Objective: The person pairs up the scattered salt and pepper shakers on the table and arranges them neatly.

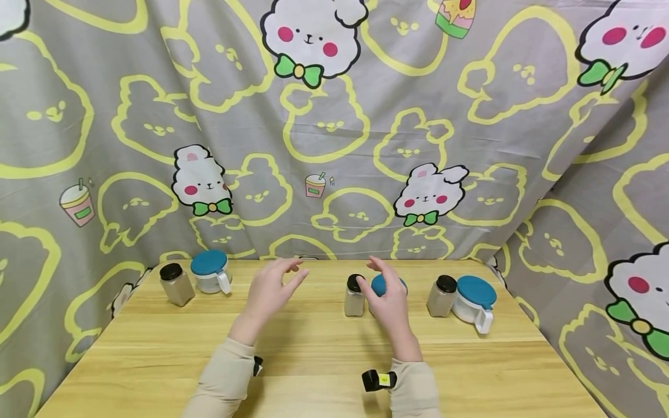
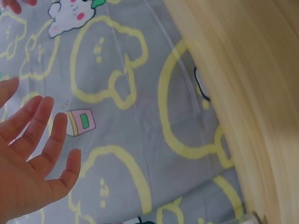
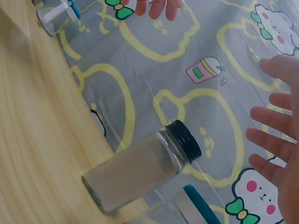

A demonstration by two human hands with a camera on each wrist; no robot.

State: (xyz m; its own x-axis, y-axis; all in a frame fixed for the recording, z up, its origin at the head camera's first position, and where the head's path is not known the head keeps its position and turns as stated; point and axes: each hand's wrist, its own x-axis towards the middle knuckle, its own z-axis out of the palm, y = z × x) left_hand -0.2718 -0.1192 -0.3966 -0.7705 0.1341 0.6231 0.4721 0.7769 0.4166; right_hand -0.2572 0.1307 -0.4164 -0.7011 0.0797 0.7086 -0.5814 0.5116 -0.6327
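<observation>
My left hand (image 1: pixel 273 290) hangs over the table left of centre, fingers loosely bent and holding nothing; the left wrist view shows the same spread fingers (image 2: pixel 42 135). Over the middle right, my right hand (image 1: pixel 388 296) is raised, also holding nothing. Nearest to it are a square glass jar with a black lid (image 1: pixel 354 297) and a blue-lidded container (image 1: pixel 380 284), which the hand partly hides in the head view. In the right wrist view the jar (image 3: pixel 135 170) stands beside the container's blue lid (image 3: pixel 202 205), apart from the fingers (image 3: pixel 271 119).
At the back left stand another black-lidded jar (image 1: pixel 177 285) and a blue-lidded container with a white handle (image 1: pixel 211 271). A similar jar (image 1: pixel 442 296) and container (image 1: pixel 474 302) stand at the right. A patterned curtain (image 1: pixel 334 139) hangs behind the wooden table (image 1: pixel 313 348).
</observation>
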